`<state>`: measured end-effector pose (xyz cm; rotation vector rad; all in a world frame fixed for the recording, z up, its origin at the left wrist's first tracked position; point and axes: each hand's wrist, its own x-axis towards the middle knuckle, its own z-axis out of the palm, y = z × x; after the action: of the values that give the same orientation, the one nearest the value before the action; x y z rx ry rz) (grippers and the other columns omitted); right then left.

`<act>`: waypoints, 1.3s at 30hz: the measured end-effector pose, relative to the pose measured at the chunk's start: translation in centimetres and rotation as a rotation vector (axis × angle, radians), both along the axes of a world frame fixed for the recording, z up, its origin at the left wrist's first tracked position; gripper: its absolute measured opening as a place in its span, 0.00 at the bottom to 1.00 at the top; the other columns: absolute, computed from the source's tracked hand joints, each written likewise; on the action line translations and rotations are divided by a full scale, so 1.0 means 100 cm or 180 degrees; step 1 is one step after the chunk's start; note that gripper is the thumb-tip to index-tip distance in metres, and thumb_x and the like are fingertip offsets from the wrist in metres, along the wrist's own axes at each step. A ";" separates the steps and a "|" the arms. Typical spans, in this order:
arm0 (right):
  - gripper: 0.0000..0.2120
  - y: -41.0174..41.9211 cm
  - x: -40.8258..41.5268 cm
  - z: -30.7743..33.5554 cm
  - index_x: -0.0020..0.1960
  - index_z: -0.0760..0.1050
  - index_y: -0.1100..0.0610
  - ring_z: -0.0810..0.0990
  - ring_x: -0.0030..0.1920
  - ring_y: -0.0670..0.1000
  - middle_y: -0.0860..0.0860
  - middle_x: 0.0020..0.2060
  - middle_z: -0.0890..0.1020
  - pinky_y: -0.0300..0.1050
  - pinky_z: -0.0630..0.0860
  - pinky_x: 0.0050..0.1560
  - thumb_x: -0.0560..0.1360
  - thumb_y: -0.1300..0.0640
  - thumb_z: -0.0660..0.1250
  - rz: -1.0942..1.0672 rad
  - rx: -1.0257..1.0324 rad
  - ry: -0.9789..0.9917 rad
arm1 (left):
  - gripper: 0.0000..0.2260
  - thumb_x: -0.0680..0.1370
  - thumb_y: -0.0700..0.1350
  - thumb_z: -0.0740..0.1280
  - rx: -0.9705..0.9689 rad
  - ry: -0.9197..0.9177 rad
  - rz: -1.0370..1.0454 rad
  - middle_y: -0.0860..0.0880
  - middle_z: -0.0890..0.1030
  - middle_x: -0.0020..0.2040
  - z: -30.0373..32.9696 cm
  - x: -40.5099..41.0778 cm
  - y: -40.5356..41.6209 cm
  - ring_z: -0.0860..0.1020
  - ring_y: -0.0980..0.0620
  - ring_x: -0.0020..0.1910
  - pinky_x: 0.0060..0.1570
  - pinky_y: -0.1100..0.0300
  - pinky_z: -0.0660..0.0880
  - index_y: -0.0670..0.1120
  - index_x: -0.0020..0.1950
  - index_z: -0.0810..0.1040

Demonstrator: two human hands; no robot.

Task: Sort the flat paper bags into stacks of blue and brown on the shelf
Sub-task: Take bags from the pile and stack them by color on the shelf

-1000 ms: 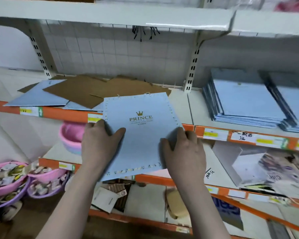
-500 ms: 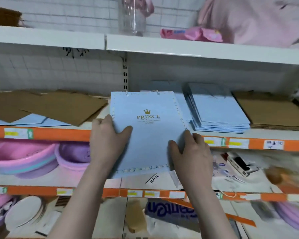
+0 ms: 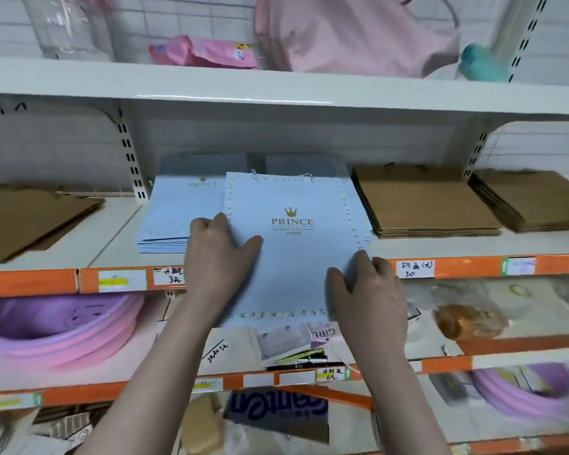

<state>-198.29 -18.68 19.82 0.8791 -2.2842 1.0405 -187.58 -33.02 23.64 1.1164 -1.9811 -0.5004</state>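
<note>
**Laying the blue bag square on the blue stack**

At the far left of the shelf (image 3: 79, 244) lies a loose brown pile (image 3: 30, 218), not yet tidy. Next comes the left blue stack (image 3: 174, 215), which looks neat. The left hand (image 3: 222, 257) holds the blue bag (image 3: 293, 257) at its left edge, the thumb lying on top of the paper and the other fingers curled around the edge. The bag is flat; its far half lies above a second blue stack (image 3: 363, 234), of which only the right margin shows, and its near half hangs out past the orange shelf edge. The right hand (image 3: 370, 290) grips the near right corner in the same way, thumb on top.

To do this step well, I think both hands should push the bag forward evenly, so that it does not turn, until its edges meet those of the stack below. The rope handles (image 3: 283, 177) should stay flat. Further right, two brown stacks (image 3: 424, 205) are already in order.
</note>
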 end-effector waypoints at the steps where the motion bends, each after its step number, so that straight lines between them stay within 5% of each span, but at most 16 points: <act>1: 0.12 -0.001 -0.008 0.001 0.38 0.69 0.62 0.66 0.34 0.56 0.60 0.35 0.73 0.44 0.60 0.34 0.69 0.52 0.58 0.0011 -0.0016 -0.0036 | 0.15 0.71 0.50 0.70 -0.0001 -0.0019 -0.0011 0.42 0.70 0.50 0.001 -0.010 -0.001 0.71 0.41 0.49 0.41 0.57 0.64 0.41 0.43 0.68; 5: 0.10 -0.013 -0.047 0.003 0.40 0.63 0.59 0.66 0.39 0.56 0.59 0.40 0.73 0.47 0.62 0.38 0.74 0.55 0.62 -0.0001 0.0191 -0.0258 | 0.16 0.71 0.50 0.69 0.0012 -0.0011 -0.0083 0.45 0.67 0.48 0.002 -0.050 -0.015 0.71 0.41 0.46 0.41 0.56 0.66 0.42 0.42 0.66; 10: 0.12 -0.046 -0.099 0.004 0.46 0.71 0.64 0.64 0.40 0.55 0.60 0.44 0.74 0.48 0.62 0.41 0.75 0.54 0.63 -0.0002 0.0372 -0.0360 | 0.16 0.71 0.50 0.70 -0.0021 -0.0053 -0.0108 0.43 0.69 0.49 -0.004 -0.104 -0.051 0.72 0.41 0.46 0.41 0.55 0.68 0.41 0.42 0.67; 15: 0.10 -0.086 -0.146 0.001 0.42 0.72 0.64 0.63 0.39 0.54 0.59 0.39 0.73 0.46 0.60 0.42 0.74 0.56 0.66 0.0000 0.0289 -0.0327 | 0.15 0.71 0.49 0.70 -0.0073 -0.0136 -0.0104 0.40 0.73 0.46 -0.010 -0.151 -0.089 0.72 0.39 0.46 0.41 0.55 0.66 0.38 0.43 0.71; 20: 0.13 -0.115 -0.171 -0.005 0.48 0.75 0.66 0.71 0.45 0.60 0.62 0.42 0.76 0.52 0.66 0.46 0.75 0.55 0.67 0.0050 0.0628 -0.0333 | 0.20 0.73 0.49 0.69 0.0041 -0.0364 0.0047 0.38 0.75 0.55 -0.016 -0.174 -0.111 0.70 0.38 0.56 0.55 0.53 0.65 0.38 0.58 0.75; 25: 0.18 -0.134 -0.187 -0.005 0.48 0.78 0.68 0.75 0.38 0.60 0.62 0.38 0.78 0.50 0.73 0.39 0.69 0.53 0.74 0.0014 0.1047 -0.0060 | 0.14 0.72 0.48 0.70 0.0037 -0.0293 0.0145 0.38 0.75 0.49 -0.023 -0.187 -0.121 0.71 0.40 0.49 0.48 0.53 0.65 0.40 0.42 0.69; 32: 0.27 -0.135 -0.210 0.005 0.73 0.59 0.63 0.69 0.59 0.56 0.58 0.63 0.69 0.46 0.67 0.59 0.81 0.46 0.52 0.0517 0.1410 -0.0266 | 0.16 0.74 0.49 0.68 0.0194 -0.0411 0.0232 0.40 0.72 0.58 -0.028 -0.207 -0.116 0.73 0.40 0.49 0.43 0.55 0.67 0.37 0.49 0.71; 39: 0.30 -0.129 -0.214 0.010 0.76 0.51 0.61 0.62 0.68 0.55 0.57 0.70 0.61 0.45 0.60 0.68 0.81 0.43 0.48 0.0758 0.1543 -0.0400 | 0.18 0.76 0.52 0.67 0.0041 -0.0756 0.0364 0.39 0.71 0.61 -0.021 -0.209 -0.114 0.72 0.39 0.56 0.52 0.51 0.69 0.37 0.53 0.72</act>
<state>-219.73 -31.60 20.79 1.3357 -2.6399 0.6486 -208.46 -44.46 21.50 1.3406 -2.1023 -0.3332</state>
